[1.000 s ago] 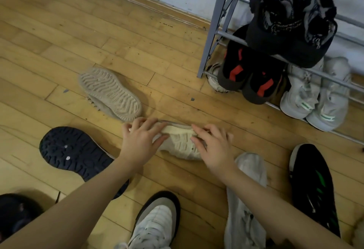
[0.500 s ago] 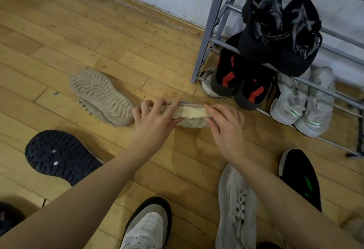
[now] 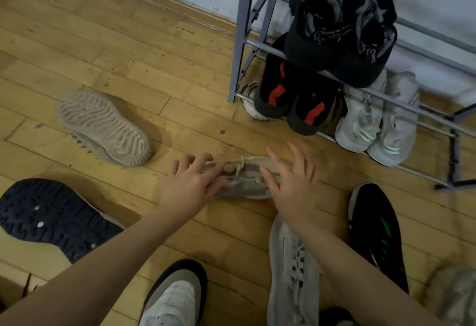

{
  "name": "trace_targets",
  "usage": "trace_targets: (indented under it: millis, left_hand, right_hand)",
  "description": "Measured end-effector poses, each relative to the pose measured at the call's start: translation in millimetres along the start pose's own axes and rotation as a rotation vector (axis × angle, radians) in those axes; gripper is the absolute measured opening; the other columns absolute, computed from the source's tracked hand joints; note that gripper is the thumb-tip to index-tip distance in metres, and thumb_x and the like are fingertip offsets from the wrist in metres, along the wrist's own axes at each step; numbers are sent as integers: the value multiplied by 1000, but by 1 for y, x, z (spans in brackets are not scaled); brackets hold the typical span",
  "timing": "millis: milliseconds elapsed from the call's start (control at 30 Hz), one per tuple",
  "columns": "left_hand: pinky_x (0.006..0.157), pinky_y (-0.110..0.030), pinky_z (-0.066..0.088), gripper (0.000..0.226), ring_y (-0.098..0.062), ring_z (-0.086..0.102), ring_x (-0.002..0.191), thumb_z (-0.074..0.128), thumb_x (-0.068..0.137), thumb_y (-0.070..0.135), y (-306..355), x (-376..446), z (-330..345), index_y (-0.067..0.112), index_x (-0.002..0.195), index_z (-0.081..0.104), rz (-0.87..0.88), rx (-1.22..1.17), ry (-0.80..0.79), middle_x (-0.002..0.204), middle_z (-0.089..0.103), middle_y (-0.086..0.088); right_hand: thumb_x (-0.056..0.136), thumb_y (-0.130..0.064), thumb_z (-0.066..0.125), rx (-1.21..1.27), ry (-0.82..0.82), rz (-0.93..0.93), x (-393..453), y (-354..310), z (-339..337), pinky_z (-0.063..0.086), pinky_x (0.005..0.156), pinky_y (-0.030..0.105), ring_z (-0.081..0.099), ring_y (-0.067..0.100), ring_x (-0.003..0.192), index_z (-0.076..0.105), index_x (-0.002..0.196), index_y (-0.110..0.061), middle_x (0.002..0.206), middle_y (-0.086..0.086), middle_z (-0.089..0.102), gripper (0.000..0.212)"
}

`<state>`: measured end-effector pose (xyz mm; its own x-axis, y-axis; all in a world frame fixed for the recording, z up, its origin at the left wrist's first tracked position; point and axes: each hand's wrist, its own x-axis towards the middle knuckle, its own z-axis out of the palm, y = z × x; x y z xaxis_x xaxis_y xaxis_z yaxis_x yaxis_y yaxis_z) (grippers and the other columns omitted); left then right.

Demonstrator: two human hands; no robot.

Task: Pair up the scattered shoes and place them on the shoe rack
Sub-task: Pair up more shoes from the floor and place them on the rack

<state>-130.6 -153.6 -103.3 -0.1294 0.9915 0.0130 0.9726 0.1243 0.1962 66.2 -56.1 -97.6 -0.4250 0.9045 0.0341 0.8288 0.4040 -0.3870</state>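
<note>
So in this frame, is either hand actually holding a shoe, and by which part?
The left hand rests on the heel end of the beige sneaker on the floor; whether it grips is unclear. The right hand is spread open above it, holding nothing.
</note>
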Motion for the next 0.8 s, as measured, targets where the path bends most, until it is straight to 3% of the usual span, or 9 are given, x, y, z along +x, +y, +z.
trace_targets:
  millis: [100, 233, 300, 400, 467, 633, 800]
  left_hand:
    - [87, -50, 42, 57, -41, 49, 110, 41, 86, 58, 12, -2, 7, 28, 133, 47, 35, 2, -75, 135, 47, -14]
    - [105, -53, 27, 70, -40, 33, 131, 31, 83, 68, 21, 26, 13, 36, 145, 21, 128, -12, -215, 150, 27, -14]
    - [106, -48, 24, 73, -36, 34, 130, 27, 83, 71, 24, 41, 19, 38, 146, 6, 218, 21, -296, 152, 22, -13]
    - [98, -43, 34, 72, -35, 44, 116, 27, 85, 69, 31, 50, 24, 36, 146, 6, 287, 106, -329, 146, 28, -13]
    - [95, -42, 37, 75, -33, 47, 111, 29, 85, 69, 34, 46, 24, 32, 146, 7, 243, 126, -308, 144, 32, -12]
    - [90, -41, 43, 82, -31, 49, 109, 38, 83, 69, 43, 15, 20, 24, 146, 9, -90, 63, -253, 137, 38, -11]
    - [89, -38, 46, 74, -27, 47, 111, 30, 87, 65, 36, 4, 18, 24, 146, 14, -181, -62, -262, 133, 39, -7]
  right_hand:
    - [94, -51, 35, -62, -169, 144, -17, 12, 6, 24, 107, 53, 19, 37, 133, 35, 141, -35, 150, 13, 20, 49]
    - [95, -54, 25, -91, -257, 175, -27, 25, 8, 22, 109, 48, 26, 35, 132, 20, 144, -39, 150, 12, 21, 51]
    - [96, -51, 28, 7, -275, 189, -26, 27, 9, 18, 109, 44, 23, 31, 135, 21, 143, -41, 151, 11, 20, 49]
    - [96, -45, 34, 142, -242, 188, -23, 25, 11, 15, 110, 39, 17, 29, 136, 27, 142, -39, 151, 11, 18, 47]
    - [97, -40, 36, 176, -213, 137, -17, 25, 14, 16, 109, 37, 18, 27, 137, 29, 142, -35, 152, 11, 20, 46]
    - [98, -36, 37, 310, -247, -21, 10, 18, 22, 12, 107, 30, 18, 13, 138, 29, 143, -30, 153, -1, 22, 46]
    - [98, -41, 34, 106, -330, -135, 17, 4, 31, 17, 107, 43, 29, 27, 132, 33, 143, -26, 155, 3, 17, 47]
